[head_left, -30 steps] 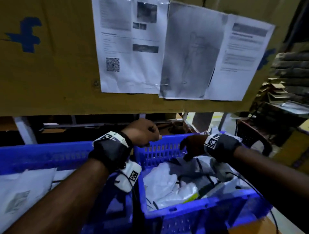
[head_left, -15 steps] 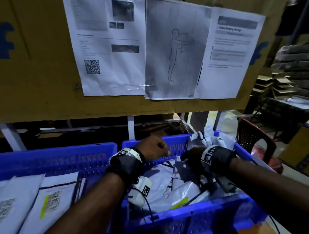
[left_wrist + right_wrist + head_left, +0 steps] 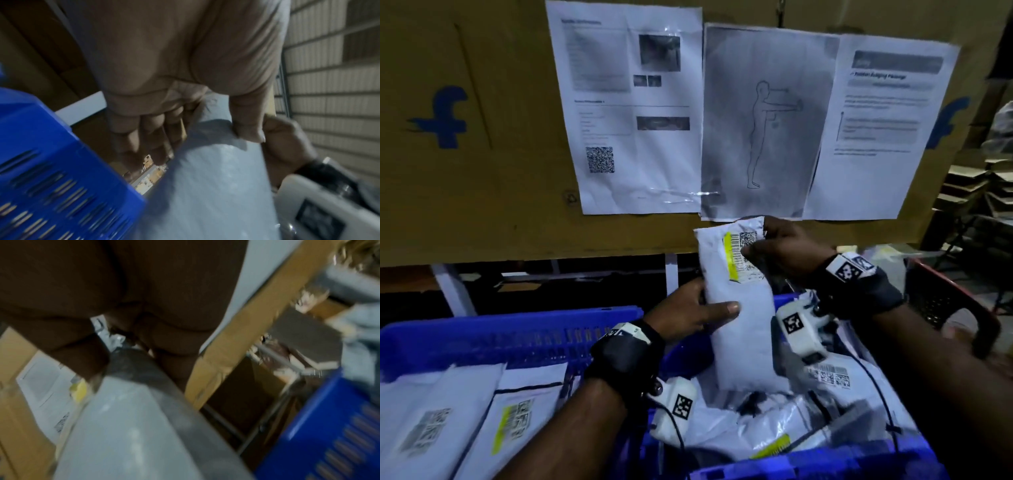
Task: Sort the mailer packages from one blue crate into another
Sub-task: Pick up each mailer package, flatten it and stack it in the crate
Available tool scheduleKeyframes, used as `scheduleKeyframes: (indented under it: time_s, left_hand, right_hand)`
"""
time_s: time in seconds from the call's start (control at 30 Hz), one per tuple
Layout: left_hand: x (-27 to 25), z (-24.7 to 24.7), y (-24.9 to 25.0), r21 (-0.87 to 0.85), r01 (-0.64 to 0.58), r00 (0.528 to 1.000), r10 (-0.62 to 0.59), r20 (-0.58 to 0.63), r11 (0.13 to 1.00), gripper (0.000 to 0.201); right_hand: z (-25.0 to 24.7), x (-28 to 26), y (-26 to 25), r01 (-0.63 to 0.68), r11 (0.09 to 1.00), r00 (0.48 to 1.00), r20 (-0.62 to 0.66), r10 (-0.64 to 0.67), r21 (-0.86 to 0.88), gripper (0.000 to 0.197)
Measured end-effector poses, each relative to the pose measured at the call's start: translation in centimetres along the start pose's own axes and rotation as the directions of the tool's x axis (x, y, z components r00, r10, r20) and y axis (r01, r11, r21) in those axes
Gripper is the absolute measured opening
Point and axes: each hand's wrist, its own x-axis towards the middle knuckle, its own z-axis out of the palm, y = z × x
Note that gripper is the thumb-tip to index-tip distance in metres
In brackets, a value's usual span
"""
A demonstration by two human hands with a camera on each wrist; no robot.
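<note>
A long white mailer package (image 3: 743, 318) with a yellow-striped barcode label stands upright above the right blue crate (image 3: 825, 462). My left hand (image 3: 698, 308) grips its left edge at mid-height, thumb across the front. My right hand (image 3: 780, 250) pinches its top right corner by the label. In the left wrist view my left hand (image 3: 195, 129) pinches the mailer package (image 3: 205, 186) between fingers and thumb. In the blurred right wrist view my right hand (image 3: 123, 345) holds the package (image 3: 133, 426). The left blue crate (image 3: 500, 339) holds flat labelled mailers (image 3: 517, 421).
A cardboard wall (image 3: 465, 154) with three taped paper sheets (image 3: 763, 120) hangs just behind the crates. More crumpled mailers (image 3: 767, 425) fill the right crate. A dark red chair (image 3: 948, 301) and stacked cardboard (image 3: 983, 192) stand at the right.
Both hands were down in the right crate; now they have lifted one long white mailer upright above it, label facing me. The head view has shifted a little to the left.
</note>
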Motion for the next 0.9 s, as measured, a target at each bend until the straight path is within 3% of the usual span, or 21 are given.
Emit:
scheduleKeyframes:
  time_s: [0.07,0.27,0.37,0.47,0.57,0.67,0.83,0.9]
  left_hand:
    - [-0.4,-1.1,0.0,-0.059,-0.016,1.0,0.014,-0.024,0.998,0.043]
    - [-1.0,-3.9,0.0,-0.071,-0.073,0.986,0.061,-0.155,0.995,0.045]
    - [-0.6,-4.6,0.0,-0.078,-0.077,0.984,0.063,-0.169,0.994,0.045]
    - [-0.1,-4.6,0.2,-0.122,-0.102,0.98,0.079,-0.184,0.987,0.043]
    - [0.7,-4.4,0.2,-0.176,-0.147,0.956,0.094,-0.279,0.973,0.041]
    - [1.6,-4.3,-0.3,-0.203,-0.177,0.93,0.096,-0.355,0.963,0.035]
    - [2.6,-5.0,-1.6,-0.269,-0.18,0.931,0.076,-0.357,0.946,0.039]
    - [2.8,-5.5,-2.0,-0.291,-0.2,0.927,0.084,-0.366,0.935,0.041]
  right_hand:
    - [1.1,0.5,0.8,0.002,0.999,1.0,0.014,-0.003,0.051,0.041]
    - [2.9,2.5,2.5,0.032,0.977,0.997,0.06,-0.046,0.212,0.015]
    - [3.9,3.4,3.2,0.048,0.979,0.994,0.089,-0.067,0.198,0.012]
    - [4.7,4.3,4.1,0.037,0.979,0.991,0.117,-0.061,0.199,0.032]
    - [5.0,5.1,4.6,0.027,0.983,0.991,0.126,-0.05,0.182,0.028]
    - [5.0,6.1,5.4,0.031,0.986,0.989,0.141,-0.054,0.163,0.037]
    - [5.5,6.8,7.7,0.001,0.973,0.994,0.108,-0.026,0.229,0.07]
    - [5.4,6.6,8.9,-0.029,0.956,0.992,0.127,-0.008,0.293,0.069]
